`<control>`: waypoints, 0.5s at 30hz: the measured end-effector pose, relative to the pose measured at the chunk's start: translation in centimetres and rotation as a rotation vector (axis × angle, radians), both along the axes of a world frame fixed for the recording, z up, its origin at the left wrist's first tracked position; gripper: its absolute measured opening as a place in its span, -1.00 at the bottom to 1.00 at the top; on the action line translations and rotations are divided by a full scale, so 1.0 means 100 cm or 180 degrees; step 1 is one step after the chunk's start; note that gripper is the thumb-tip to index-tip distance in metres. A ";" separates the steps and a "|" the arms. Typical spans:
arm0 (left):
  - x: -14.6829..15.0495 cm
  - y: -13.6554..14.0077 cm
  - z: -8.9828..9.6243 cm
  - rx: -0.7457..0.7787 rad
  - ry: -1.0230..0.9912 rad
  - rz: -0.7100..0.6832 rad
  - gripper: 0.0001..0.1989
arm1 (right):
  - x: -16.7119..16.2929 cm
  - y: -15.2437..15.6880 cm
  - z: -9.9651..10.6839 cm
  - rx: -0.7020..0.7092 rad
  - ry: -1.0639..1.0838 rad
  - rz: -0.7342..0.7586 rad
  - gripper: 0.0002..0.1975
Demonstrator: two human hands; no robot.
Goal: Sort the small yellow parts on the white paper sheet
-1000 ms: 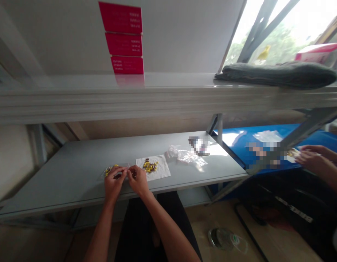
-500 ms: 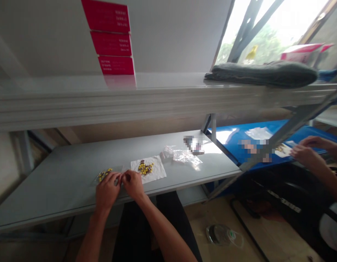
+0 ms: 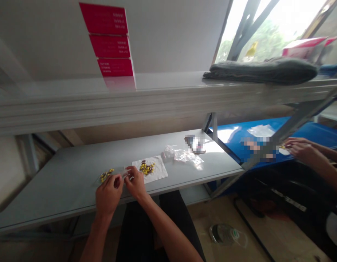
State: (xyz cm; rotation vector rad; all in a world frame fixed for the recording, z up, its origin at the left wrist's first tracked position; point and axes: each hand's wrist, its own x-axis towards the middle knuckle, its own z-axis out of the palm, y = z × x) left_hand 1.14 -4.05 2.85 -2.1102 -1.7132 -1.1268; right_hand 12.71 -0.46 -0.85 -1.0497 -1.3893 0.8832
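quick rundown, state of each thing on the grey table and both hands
small clear bag: flat on the table, yellow pieces inside, both hands pinching its near end
left hand: fingers closed on bag
right hand: fingers closed on bag
white sheet: flat, yellow and brown pieces heaped on it
empty clear bags: crumpled, loose

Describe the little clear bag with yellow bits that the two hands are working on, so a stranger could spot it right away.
Start at the grey table under the long white shelf. Near its front edge, the left hand and right hand meet at a small clear bag holding yellow pieces. Unlike the white paper with a loose yellow pile to its right and the empty clear bags farther right, it is filled and pinched.
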 end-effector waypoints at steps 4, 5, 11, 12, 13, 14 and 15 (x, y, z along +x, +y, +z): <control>0.000 0.003 -0.005 -0.0196 -0.1604 -0.0234 -0.69 | 0.011 0.011 0.004 -0.0196 0.0463 0.0633 -0.68; 0.000 0.008 -0.006 -0.0317 -0.2179 -0.0282 -0.58 | 0.018 0.016 0.009 -0.0175 0.0606 0.0929 -0.68; 0.008 0.047 -0.014 -0.1825 -0.4204 -0.1204 -0.36 | 0.076 0.051 0.034 0.0083 0.0435 0.1384 -0.66; 0.012 0.052 -0.015 -0.1820 -0.4211 -0.1200 -0.35 | 0.086 0.055 0.035 0.0051 0.0394 0.1230 -0.64; 0.017 0.056 -0.017 -0.1735 -0.4172 -0.1155 -0.36 | 0.094 0.058 0.034 0.0029 0.0358 0.1083 -0.64; 0.022 0.060 -0.019 -0.1601 -0.4102 -0.1095 -0.38 | 0.102 0.060 0.033 0.0035 0.0325 0.0952 -0.65; 0.026 0.064 -0.021 -0.1445 -0.4003 -0.1049 -0.40 | 0.109 0.061 0.030 0.0053 0.0306 0.0835 -0.66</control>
